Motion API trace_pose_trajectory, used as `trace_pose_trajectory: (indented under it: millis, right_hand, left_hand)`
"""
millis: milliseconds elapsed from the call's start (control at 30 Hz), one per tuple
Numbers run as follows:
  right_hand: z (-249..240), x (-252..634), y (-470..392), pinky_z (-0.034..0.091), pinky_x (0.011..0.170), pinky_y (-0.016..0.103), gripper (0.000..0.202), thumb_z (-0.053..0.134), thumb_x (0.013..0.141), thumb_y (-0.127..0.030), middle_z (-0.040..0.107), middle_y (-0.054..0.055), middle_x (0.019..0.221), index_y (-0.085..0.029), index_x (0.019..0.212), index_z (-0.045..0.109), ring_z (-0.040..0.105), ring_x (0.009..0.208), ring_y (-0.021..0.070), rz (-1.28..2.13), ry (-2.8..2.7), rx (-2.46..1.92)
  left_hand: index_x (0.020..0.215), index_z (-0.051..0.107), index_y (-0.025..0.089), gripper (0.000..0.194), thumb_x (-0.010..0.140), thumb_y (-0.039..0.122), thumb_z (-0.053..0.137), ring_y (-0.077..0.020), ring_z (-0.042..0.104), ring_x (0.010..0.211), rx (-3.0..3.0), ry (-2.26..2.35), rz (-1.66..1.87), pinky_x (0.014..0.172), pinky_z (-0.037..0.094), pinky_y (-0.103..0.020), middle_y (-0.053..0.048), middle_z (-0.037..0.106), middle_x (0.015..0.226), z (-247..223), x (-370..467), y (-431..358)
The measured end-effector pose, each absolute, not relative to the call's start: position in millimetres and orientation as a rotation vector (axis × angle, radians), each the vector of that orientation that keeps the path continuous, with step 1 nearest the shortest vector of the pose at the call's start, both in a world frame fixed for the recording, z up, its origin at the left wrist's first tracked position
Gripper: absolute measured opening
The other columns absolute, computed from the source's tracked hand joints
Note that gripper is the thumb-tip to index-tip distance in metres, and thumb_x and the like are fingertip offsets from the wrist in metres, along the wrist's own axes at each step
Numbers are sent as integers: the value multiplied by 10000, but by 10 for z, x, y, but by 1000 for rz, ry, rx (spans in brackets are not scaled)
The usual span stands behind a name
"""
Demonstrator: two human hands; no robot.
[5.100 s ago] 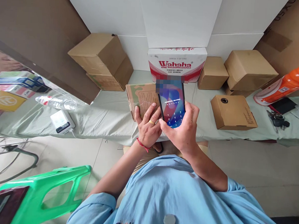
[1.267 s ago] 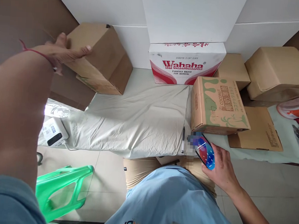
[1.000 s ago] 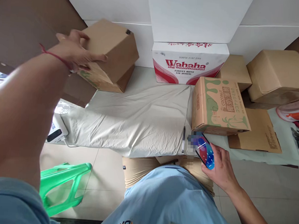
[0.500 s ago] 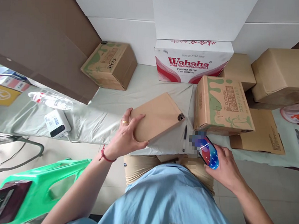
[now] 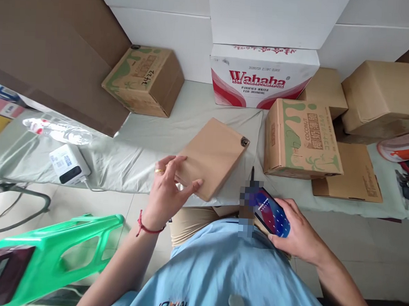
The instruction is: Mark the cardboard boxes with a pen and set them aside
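My left hand (image 5: pixel 170 187) is at the near left end of a flat brown cardboard box (image 5: pixel 216 156), which lies slanted on the cloth-covered table. Its thumb rests on top near the front corner, and the other fingers bend around the left edge, some hidden. In my right hand (image 5: pixel 294 228) is a smartphone (image 5: pixel 273 213) with a lit blue and red screen, tilted over my lap at the table's front edge. A blurred patch covers the phone's left end. Just beyond that patch, a black pen (image 5: pixel 252 174) lies on the cloth, partly covered.
A coconut carton (image 5: pixel 304 140) stands right of the flat box, with a Wahaha water carton (image 5: pixel 263 78) behind. Another carton (image 5: pixel 144 81) sits back left. A power bank (image 5: pixel 69 164) and plastic bottle (image 5: pixel 56 130) lie left. A green stool (image 5: pixel 56 241) stands below.
The flat box has turned counterclockwise under my left hand, and my left thumb has shifted onto its top. My right hand has moved the phone slightly left. The whole view has shifted a little.
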State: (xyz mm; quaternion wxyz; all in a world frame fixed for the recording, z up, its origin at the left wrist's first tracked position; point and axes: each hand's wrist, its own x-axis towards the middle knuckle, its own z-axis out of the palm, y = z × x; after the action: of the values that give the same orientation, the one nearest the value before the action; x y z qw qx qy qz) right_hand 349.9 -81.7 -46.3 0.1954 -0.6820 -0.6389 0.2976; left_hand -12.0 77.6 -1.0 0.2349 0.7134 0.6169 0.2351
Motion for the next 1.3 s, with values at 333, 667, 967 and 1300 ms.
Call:
trace_pose_trajectory:
  millis: [333, 667, 967, 1300]
  right_hand:
    - [-534, 3381, -529, 640, 980, 462, 747, 752, 771, -457, 655, 127, 1288, -219, 1456, 574, 726, 1143, 314, 886, -1602, -1843]
    - [-717, 3632, -986, 659, 942, 476, 793, 736, 821, -407, 602, 171, 1362, -196, 1544, 487, 719, 1142, 336, 490, -1805, -2019]
    - [-704, 4439, -688, 581, 1093, 560, 837, 716, 804, -276, 623, 209, 1384, -139, 1597, 487, 623, 1249, 404, 303, -2290, -1951]
    - [-562, 4298, -539, 523, 1201, 654, 831, 618, 971, -132, 563, 223, 1611, -189, 1749, 331, 519, 1494, 429, 74, -2283, -1791]
  left_hand:
    - [1226, 717, 238, 600, 878, 724, 764, -227, 703, 975, 1315, 1536, 848, 792, 576, -328, -82, 734, 1088, -119, -217, 571]
    - [988, 715, 210, 707, 702, 835, 881, -192, 699, 855, 842, 1375, 916, 662, 513, -260, -28, 721, 886, -438, -134, 790]
    - [1030, 705, 204, 648, 775, 776, 873, -222, 742, 925, 881, 1297, 904, 669, 540, -273, -54, 769, 966, -488, -130, 858]
    - [1051, 754, 220, 623, 809, 788, 841, -227, 726, 1028, 868, 1318, 1034, 720, 547, -254, -71, 773, 1072, -566, -154, 836]
